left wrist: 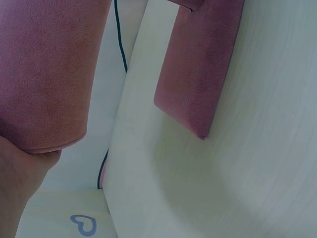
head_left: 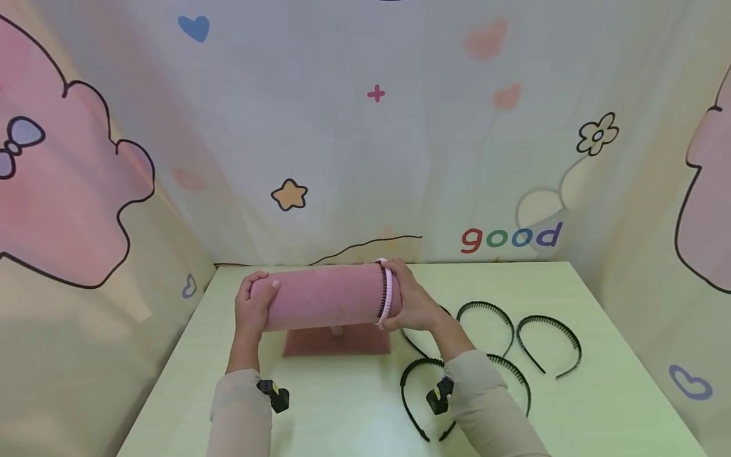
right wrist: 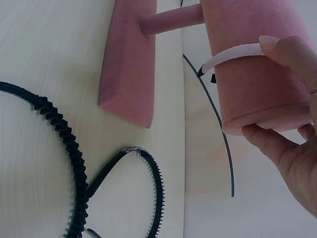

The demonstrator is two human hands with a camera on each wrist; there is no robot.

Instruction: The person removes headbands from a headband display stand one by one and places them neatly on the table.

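A pink velvety headband stand lies across the middle, its cylinder (head_left: 325, 297) held level on a short post above a flat base (head_left: 337, 344). My left hand (head_left: 251, 311) grips the cylinder's left end, thumb on the near side. Around the right end sits a pale pink headband (head_left: 389, 295) with dark inner teeth. My right hand (head_left: 415, 301) holds that headband at the end of the cylinder. In the right wrist view, a digit presses the pale band (right wrist: 235, 53) while another touches the cylinder's end rim. Fingers behind the cylinder are partly hidden.
Several black toothed headbands lie on the pale table (head_left: 337, 406) to the right, including one at the far right (head_left: 577, 339) and one near my right forearm (head_left: 404, 387). Printed fabric walls (head_left: 342, 139) enclose the table at the back and sides.
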